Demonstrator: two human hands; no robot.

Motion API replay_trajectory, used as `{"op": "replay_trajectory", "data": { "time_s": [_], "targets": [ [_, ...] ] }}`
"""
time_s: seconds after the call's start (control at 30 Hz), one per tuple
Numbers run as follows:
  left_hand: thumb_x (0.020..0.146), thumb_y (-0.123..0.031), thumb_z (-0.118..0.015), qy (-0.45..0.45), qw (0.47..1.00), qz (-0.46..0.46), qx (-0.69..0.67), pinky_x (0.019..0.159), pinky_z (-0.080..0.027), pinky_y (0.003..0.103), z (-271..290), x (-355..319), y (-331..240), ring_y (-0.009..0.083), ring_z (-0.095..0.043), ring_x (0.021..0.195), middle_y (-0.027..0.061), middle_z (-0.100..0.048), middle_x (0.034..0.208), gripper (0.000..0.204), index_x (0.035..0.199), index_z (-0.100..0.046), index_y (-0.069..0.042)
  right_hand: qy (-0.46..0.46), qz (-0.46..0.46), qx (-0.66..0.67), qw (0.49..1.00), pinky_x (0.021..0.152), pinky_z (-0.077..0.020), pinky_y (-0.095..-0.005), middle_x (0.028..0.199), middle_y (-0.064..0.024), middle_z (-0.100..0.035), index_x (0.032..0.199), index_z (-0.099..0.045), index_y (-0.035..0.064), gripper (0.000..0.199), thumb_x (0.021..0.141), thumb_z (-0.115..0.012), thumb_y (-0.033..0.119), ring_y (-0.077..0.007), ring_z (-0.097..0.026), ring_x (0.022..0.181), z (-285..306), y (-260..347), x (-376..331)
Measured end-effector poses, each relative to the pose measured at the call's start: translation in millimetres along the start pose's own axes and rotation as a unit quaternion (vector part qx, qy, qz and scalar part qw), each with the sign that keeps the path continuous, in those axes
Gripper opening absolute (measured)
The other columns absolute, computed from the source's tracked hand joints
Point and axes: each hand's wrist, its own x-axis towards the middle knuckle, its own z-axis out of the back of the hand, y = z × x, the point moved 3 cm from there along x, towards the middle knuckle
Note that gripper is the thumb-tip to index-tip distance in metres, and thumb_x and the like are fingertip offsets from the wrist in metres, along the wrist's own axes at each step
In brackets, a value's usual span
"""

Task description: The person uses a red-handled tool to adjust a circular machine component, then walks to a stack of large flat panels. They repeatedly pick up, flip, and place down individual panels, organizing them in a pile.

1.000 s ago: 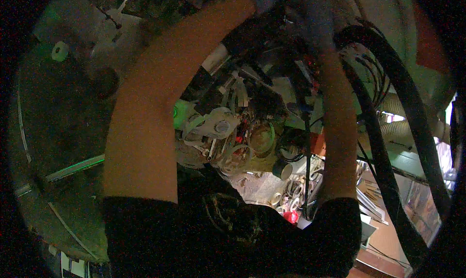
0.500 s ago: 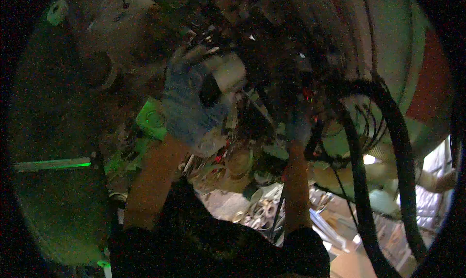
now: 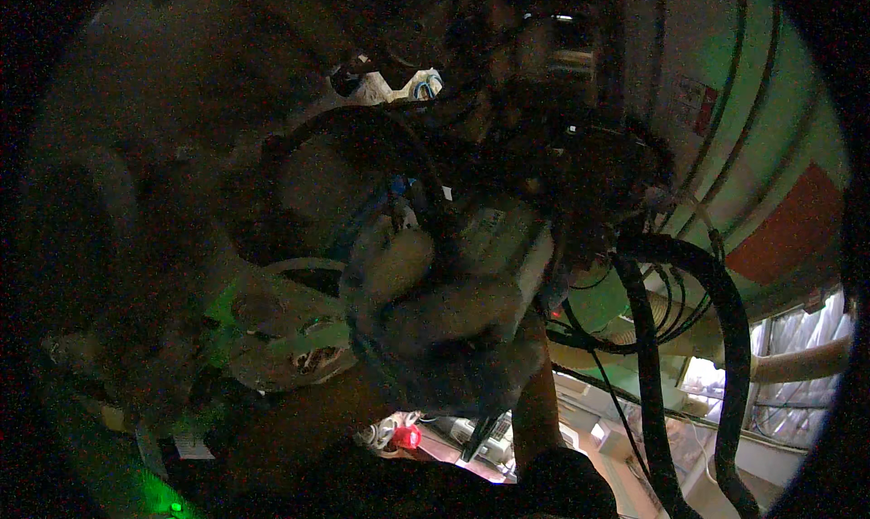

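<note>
My left hand [image 3: 435, 329], in a grey-blue work glove, is closed with its fingers curled at a pale, boxy block [image 3: 507, 238]. The block is dim and its kind cannot be made out. To its right, my right hand [image 3: 555, 293] reaches up into dark machinery [image 3: 589, 170]. Shadow and the block hide most of its fingers. A large dark rounded part [image 3: 331, 179] lies just beyond my left hand.
Two thick black hoses [image 3: 739, 338] arch down on the right, with thin black cables [image 3: 675, 293] beside them. A green curved panel [image 3: 770, 148] bears a red patch [image 3: 797, 220]. Below my arms, a cluttered surface [image 3: 480, 442] shows in brighter light. Deep shadow covers the left.
My view has shifted closer and darkened. My left hand and the pale block now appear lower and farther right, near my right hand. The green-lit clutter at left has mostly gone dim.
</note>
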Motion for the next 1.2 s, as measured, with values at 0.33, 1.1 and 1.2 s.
{"op": "replay_trajectory", "data": {
  "time_s": [0.33,1.1,1.2],
  "targets": [
    [0.082,-0.035,-0.055,0.031,0.999,0.019,-0.003,0.096,-0.036,0.038,3.8,-19.1,-4.0,0.0307,-0.045,0.112,0.0134,-0.048,0.124,0.053,0.127,-0.042,-0.011,0.042,-0.014,-0.044,0.998,0.067,-0.0482,-0.0372,0.088,-0.0144,-0.06,0.108,-0.058,0.0059,0.032,0.082,-0.055,0.025,-0.0281,-0.058,0.079,19.6,-22.7,-21.7],
    [0.082,-0.027,-0.055,0.073,0.997,0.028,0.023,0.097,-0.035,0.037,5.9,-20.6,27.2,0.0285,-0.044,0.114,0.0129,-0.046,0.125,0.051,0.128,-0.041,-0.009,0.111,-0.024,-0.119,0.986,0.06,-0.0472,-0.036,0.077,-0.0118,-0.059,0.098,-0.06,0.0073,0.024,0.079,-0.059,0.022,-0.0267,-0.057,0.071,2.5,-55.9,-27.4],
    [0.082,-0.026,-0.055,0.074,0.997,0.028,0.025,0.097,-0.035,0.037,5.2,-20.5,26.9,0.0282,-0.044,0.114,0.0128,-0.046,0.125,0.05,0.128,-0.041,-0.009,0.115,-0.024,-0.119,0.986,0.059,-0.047,-0.0359,0.076,-0.0115,-0.059,0.097,-0.061,0.0075,0.024,0.078,-0.06,0.022,-0.0266,-0.057,0.069,1.6,-57.1,-31.7]
  ]
}}
